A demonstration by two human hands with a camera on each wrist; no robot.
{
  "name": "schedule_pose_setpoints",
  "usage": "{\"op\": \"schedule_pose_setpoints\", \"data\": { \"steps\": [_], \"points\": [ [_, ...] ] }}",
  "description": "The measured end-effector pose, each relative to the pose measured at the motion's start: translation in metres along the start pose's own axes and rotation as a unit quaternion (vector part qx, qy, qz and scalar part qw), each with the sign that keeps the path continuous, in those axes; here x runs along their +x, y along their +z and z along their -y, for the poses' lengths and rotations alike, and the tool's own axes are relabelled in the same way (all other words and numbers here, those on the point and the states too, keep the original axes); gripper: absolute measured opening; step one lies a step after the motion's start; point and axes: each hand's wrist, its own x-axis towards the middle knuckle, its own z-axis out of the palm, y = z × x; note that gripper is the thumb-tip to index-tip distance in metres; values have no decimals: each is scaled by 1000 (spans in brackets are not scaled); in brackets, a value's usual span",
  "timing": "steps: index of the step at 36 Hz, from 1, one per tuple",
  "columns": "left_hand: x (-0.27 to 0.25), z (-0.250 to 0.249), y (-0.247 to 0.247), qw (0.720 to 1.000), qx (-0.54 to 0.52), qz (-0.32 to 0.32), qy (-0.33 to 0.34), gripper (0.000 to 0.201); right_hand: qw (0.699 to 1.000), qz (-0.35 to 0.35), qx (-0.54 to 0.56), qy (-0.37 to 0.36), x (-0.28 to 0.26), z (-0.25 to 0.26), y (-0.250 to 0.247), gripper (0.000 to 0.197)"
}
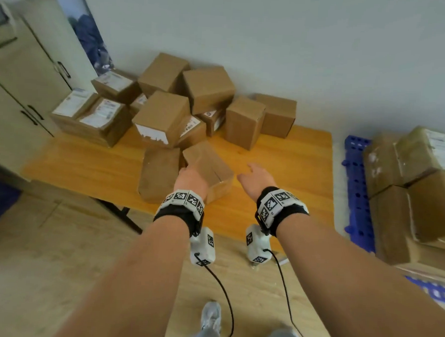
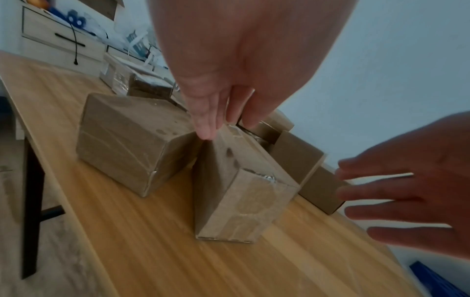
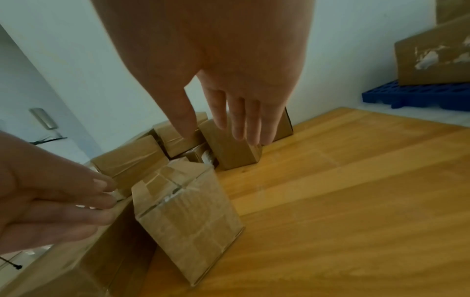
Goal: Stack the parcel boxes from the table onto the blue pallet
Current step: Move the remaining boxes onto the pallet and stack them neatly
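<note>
The desk (image 1: 281,158) is wooden and spreads under both hands. Beyond the fingers, a heap of cardboard boxes (image 1: 207,87) is piled against the wall at the far edge of the desk. Well off to the right of the right fingers, the blue pallet (image 1: 357,191) lies on the floor with several stacked boxes (image 1: 405,203) on it. A cabinet (image 1: 23,62) stands far to the left of the left fingers.

Between the two hands a tilted box (image 1: 211,167) sits on the desk, taped along its seams, one edge leaning toward a flat box (image 1: 159,172) just left of it. The left hand (image 1: 191,178) is at the tilted box's left side, its fingers (image 2: 206,120) straight and close together, the tips touching the box's upper edge where it meets the flat box. The right hand (image 1: 257,179) hovers just to the right of the tilted box, apart from it, fingers (image 3: 241,120) straight and slightly spread, holding nothing.
</note>
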Motion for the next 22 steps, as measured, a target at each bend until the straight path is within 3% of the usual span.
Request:
{"op": "schedule_pose_setpoints", "data": {
  "steps": [7, 10, 17, 22],
  "points": [
    [18, 6, 13, 997, -23, 67, -10, 36, 999, 38, -31, 2, 24, 15, 24, 56],
    [21, 4, 19, 997, -54, 54, -6, 38, 999, 49, -14, -10, 31, 15, 27, 44],
    [20, -16, 29, 992, -121, 42, 11, 39, 1000, 13, 13, 23, 40, -2, 11, 40],
    [21, -40, 46, 986, -155, 45, 33, 38, 994, -56, 76, 47, 39, -27, -17, 41]
  ]
}}
